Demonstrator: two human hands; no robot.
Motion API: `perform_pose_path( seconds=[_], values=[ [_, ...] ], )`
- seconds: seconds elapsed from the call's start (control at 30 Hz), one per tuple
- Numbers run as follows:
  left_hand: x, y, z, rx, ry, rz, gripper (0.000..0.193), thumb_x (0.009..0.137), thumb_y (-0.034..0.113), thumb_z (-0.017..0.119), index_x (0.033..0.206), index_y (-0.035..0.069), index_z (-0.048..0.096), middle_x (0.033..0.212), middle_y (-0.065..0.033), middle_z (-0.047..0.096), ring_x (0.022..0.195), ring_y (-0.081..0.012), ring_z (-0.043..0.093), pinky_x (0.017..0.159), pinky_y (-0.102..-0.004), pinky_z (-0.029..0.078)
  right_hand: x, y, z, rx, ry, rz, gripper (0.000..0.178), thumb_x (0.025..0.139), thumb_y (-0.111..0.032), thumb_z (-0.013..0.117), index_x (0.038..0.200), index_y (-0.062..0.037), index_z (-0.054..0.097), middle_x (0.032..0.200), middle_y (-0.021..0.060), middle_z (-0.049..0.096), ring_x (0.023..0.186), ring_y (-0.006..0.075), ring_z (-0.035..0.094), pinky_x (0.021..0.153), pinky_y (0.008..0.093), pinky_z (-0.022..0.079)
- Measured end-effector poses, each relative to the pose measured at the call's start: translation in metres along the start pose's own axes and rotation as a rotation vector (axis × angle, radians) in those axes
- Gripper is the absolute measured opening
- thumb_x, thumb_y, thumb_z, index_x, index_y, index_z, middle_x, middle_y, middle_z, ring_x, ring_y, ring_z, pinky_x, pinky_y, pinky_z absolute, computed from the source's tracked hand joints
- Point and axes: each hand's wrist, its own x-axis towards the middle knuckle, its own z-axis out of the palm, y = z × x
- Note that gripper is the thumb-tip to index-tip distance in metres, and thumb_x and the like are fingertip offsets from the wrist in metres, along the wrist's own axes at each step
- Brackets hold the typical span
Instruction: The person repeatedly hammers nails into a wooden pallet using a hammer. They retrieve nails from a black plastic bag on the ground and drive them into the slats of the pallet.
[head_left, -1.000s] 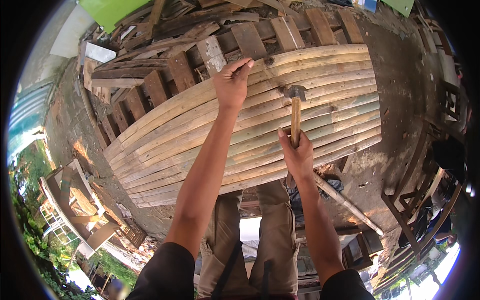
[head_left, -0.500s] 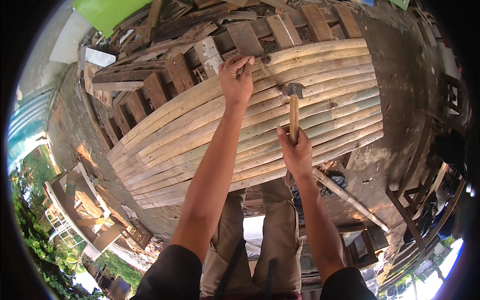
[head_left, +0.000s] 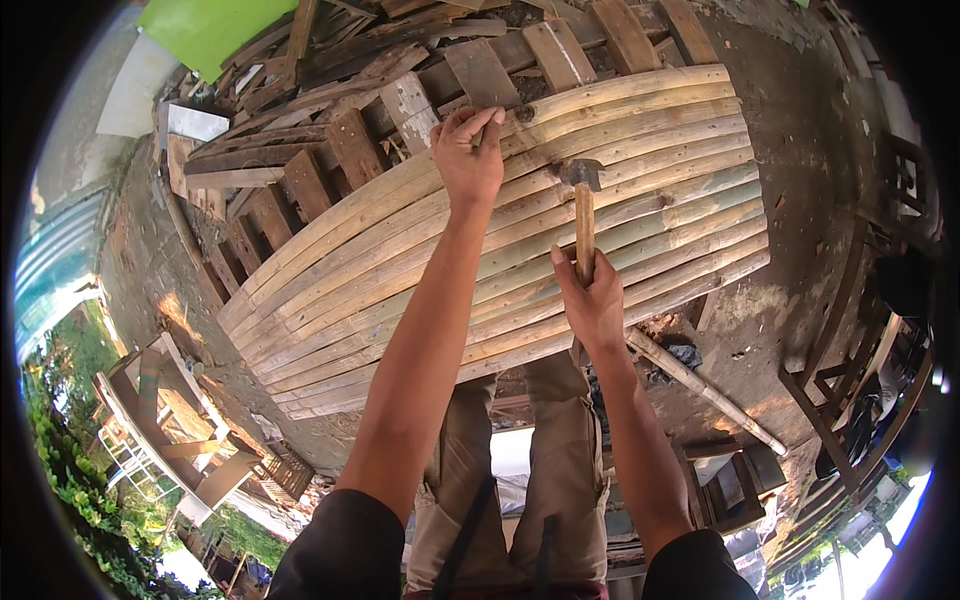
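Observation:
A panel of pale wooden slats (head_left: 380, 270) lies in front of me, laid side by side across darker crosspieces. My left hand (head_left: 468, 152) reaches to the panel's far edge, its fingers pinched together there on something too small to make out. My right hand (head_left: 594, 300) grips the wooden handle of a hammer (head_left: 583, 205), whose metal head hovers over the slats just right of my left hand. My legs in tan trousers (head_left: 520, 470) stand below the panel's near edge.
Dark weathered planks (head_left: 350, 140) are piled beyond the panel, with a green sheet (head_left: 215, 30) at the top left. A long pole (head_left: 700, 385) lies on the dirt at the right. Wooden chair frames (head_left: 840, 400) stand at the right, and another frame (head_left: 160, 420) at the lower left.
My left hand has stayed pinched at the panel's far edge. The hammer head has shifted slightly beside it, still held upright over the slats.

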Motion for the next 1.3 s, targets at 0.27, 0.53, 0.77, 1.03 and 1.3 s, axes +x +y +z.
perform_pose_path(
  seconds=[0.27,0.53,0.77,1.03,1.3],
  values=[
    [-0.007,-0.005,0.0,0.067,0.092,0.21,0.013,0.086,0.012,0.077,0.099,0.013,0.079,0.104,-0.0054,0.074,0.102,-0.0311,0.06,0.093,-0.042,0.046,0.007,-0.012,0.005,-0.013,0.041,-0.177,0.038,0.106,-0.033,0.056,0.088,0.0003,0.054,0.061,0.0052,0.047,0.055,0.0123,0.043,0.051,0.0338,0.038],
    [-0.009,-0.008,0.002,0.126,0.116,0.241,0.016,0.085,0.008,0.075,0.1,0.012,0.077,0.107,-0.0043,0.074,0.102,-0.0322,0.06,0.095,-0.0423,0.045,0.034,-0.052,0.017,-0.091,-0.026,-0.379,0.032,0.107,-0.028,0.055,0.095,0.0019,0.055,0.06,0.0147,0.052,0.05,0.0255,0.051,0.051,0.0396,0.041],
    [-0.009,-0.003,-0.002,0.084,0.099,0.203,0.016,0.082,0.009,0.078,0.097,0.012,0.079,0.105,-0.0021,0.076,0.102,-0.0299,0.063,0.092,-0.0397,0.051,0.051,-0.052,0.026,-0.202,-0.038,-0.465,0.031,0.107,-0.028,0.054,0.101,0.0025,0.056,0.065,0.0224,0.059,0.058,0.0419,0.061,0.054,0.0458,0.046],
    [-0.008,-0.011,0.001,0.055,0.161,0.231,0.013,0.078,0.005,0.078,0.089,0.012,0.077,0.1,-0.0004,0.075,0.095,-0.0297,0.062,0.087,-0.0399,0.05,0.052,-0.054,0.032,-0.319,-0.044,-0.503,0.029,0.106,-0.026,0.053,0.105,0.0033,0.053,0.071,0.0271,0.062,0.07,0.0512,0.063,0.056,0.0524,0.046],
    [-0.009,-0.009,-0.001,0.051,0.142,0.21,0.014,0.078,0.009,0.08,0.091,0.014,0.08,0.1,0.0002,0.076,0.094,-0.0288,0.062,0.087,-0.0395,0.051,0.048,-0.055,0.029,-0.297,-0.064,-0.582,0.023,0.103,-0.017,0.056,0.107,0.0045,0.05,0.075,0.0305,0.064,0.072,0.052,0.066,0.053,0.054,0.05]
  ],
)
